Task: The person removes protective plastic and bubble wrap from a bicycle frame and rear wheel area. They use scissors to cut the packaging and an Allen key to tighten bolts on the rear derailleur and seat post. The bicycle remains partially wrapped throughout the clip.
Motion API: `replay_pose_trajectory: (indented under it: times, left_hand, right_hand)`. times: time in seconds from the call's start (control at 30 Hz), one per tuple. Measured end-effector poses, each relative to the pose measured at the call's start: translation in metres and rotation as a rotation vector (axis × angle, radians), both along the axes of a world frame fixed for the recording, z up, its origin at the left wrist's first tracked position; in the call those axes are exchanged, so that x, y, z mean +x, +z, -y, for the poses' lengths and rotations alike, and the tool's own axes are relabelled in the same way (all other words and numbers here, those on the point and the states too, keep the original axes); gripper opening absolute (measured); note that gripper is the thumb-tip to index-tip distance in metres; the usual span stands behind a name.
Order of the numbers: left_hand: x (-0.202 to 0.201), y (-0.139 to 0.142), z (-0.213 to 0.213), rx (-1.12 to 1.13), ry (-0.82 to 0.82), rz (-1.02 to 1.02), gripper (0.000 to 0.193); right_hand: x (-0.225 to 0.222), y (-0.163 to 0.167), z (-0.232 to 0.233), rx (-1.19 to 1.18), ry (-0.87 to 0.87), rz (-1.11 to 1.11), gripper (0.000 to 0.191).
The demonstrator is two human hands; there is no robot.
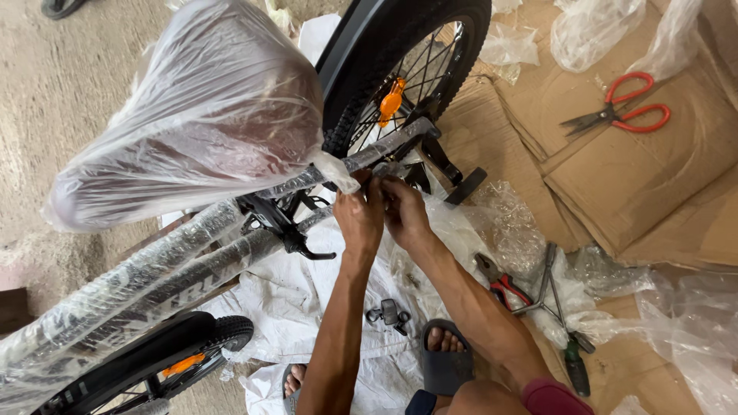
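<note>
Both hands, left hand and right hand, pinch a small part on the one wrapped bicycle frame between two wheels, near one red scissors.

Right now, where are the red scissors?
In the head view, upper right: the scissors lie on flattened cardboard, beyond the bike's rear wheel.
</note>
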State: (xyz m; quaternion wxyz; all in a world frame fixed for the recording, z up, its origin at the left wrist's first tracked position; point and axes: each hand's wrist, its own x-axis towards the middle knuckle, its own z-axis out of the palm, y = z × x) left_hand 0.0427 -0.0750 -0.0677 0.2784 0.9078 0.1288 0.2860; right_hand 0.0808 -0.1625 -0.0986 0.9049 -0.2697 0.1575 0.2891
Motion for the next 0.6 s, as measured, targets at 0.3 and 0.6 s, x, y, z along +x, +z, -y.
replay_pose_trajectory:
  times: [0.3, 0.6]
  left_hand:
    - [0.001, 0.006, 0.008, -0.328, 0.125, -0.132, 0.02]
    - [0.008, -0.004, 0.01, 0.112, 0.075, -0.115, 0.005]
  right_hand:
    - [0.007, -0.001, 0.009, 0.287, 0.183, -0.147, 0.03]
    - [0.009, 0.0, -0.005, 0.587, 0.167, -0.15, 0.025]
